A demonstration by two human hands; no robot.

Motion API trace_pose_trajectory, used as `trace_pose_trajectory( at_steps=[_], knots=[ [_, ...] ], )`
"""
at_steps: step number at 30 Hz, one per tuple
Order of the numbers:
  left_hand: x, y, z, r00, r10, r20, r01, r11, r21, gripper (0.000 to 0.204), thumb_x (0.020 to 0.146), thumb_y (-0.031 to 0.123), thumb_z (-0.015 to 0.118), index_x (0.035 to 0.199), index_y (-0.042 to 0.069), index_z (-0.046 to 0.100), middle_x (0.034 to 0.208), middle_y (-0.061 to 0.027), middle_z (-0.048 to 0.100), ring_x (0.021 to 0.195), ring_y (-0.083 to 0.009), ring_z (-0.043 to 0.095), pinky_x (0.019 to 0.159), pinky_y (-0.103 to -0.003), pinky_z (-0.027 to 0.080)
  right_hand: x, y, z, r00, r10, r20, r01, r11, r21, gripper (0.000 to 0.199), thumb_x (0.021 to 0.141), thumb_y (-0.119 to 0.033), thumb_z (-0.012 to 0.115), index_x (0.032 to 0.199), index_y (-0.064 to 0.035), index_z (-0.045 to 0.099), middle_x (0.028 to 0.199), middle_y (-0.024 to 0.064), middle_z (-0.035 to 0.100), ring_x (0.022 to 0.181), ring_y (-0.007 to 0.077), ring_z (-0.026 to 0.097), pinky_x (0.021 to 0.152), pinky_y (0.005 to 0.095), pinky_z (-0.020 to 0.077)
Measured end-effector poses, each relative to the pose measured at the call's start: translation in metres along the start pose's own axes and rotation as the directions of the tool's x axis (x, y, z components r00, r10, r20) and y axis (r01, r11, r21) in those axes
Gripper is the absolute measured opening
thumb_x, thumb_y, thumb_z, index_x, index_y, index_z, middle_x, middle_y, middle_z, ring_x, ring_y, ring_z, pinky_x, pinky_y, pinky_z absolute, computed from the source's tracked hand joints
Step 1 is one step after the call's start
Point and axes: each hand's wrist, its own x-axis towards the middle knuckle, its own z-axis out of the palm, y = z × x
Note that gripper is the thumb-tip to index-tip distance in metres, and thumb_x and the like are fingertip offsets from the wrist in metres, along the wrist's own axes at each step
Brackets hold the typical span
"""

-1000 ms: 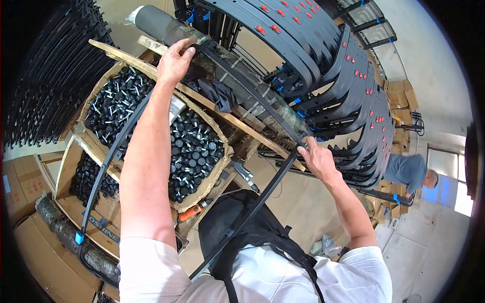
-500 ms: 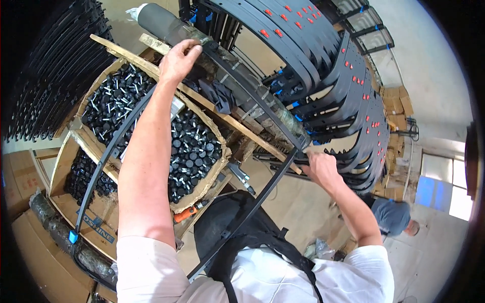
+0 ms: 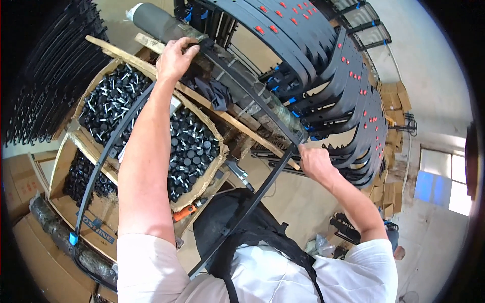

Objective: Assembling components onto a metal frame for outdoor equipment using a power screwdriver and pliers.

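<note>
Both hands grip a curved black strip over boxed knobs.

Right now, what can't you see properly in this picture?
- Left hand, head view: its fingertips curl over the black curved bar, hiding the grip.
- Right hand: the palm faces away.
- Cardboard boxes: the black parts are too small to identify.
- Orange tool: mostly hidden behind the left arm.

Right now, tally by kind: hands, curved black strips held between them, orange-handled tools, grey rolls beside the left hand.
Hands: 2, left hand and right hand
Curved black strip gripped by both: 1
Orange-handled tool: 1
Grey roll: 1
Total: 5
</note>
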Motion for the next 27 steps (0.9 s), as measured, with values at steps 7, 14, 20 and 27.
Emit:
trace_pose_trajectory(
  at_steps=[7, 14, 20, 27],
  knots=[
    [-0.006, -0.013, 0.001, 0.999, 0.036, -0.034, -0.04, 0.992, -0.116, 0.044, 0.101, 0.036, 0.06, 0.144, 0.029, 0.065, 0.138, -0.0079, 0.069, 0.129, -0.0316, 0.065, 0.11, -0.043, 0.05, 0.008, -0.002, 0.012, 0.988, -0.066, -0.139, 0.076, 0.995, 0.064, 0.035, 0.091, -0.03, 0.072, 0.106, -0.0009, 0.06, 0.079, 0.0189, 0.072, 0.075, 0.0369, 0.074, 0.061, 0.0489, 0.0567],
    [0.005, 0.032, -0.006, 0.996, -0.072, 0.058, 0.062, 0.986, 0.157, 0.101, 0.083, 0.063, 0.078, 0.164, 0.019, 0.037, 0.132, -0.0223, 0.071, 0.125, -0.0387, 0.067, 0.105, -0.049, 0.053, 0.015, -0.007, 0.039, 0.968, 0.073, -0.241, -0.041, 0.99, 0.133, 0.031, 0.1, -0.034, 0.062, 0.091, -0.0057, 0.069, 0.067, 0.0193, 0.069, 0.062, 0.0424, 0.07, 0.058, 0.0515, 0.0566],
    [0.008, -0.03, -0.091, 0.955, -0.209, -0.209, 0.248, 0.951, 0.184, 0.057, 0.095, 0.035, 0.072, 0.143, 0.01, 0.055, 0.118, -0.0184, 0.076, 0.107, -0.0391, 0.074, 0.094, -0.051, 0.058, 0.008, 0.0, 0.032, 0.964, -0.021, -0.264, 0.056, 0.991, 0.123, 0.018, 0.101, -0.028, 0.061, 0.106, -0.0137, 0.07, 0.074, 0.0176, 0.068, 0.069, 0.0405, 0.071, 0.061, 0.0521, 0.056],
    [0.013, 0.005, -0.045, 0.962, 0.161, -0.22, -0.098, 0.958, 0.27, 0.076, 0.091, 0.053, 0.078, 0.146, 0.005, 0.057, 0.133, -0.0228, 0.068, 0.124, -0.0405, 0.065, 0.105, -0.049, 0.053, 0.02, -0.011, 0.03, 0.985, 0.133, -0.114, -0.1, 0.96, 0.261, 0.048, 0.103, -0.042, 0.056, 0.083, -0.001, 0.072, 0.076, 0.0252, 0.071, 0.075, 0.0452, 0.071, 0.074, 0.0549, 0.0574]
  ],
)
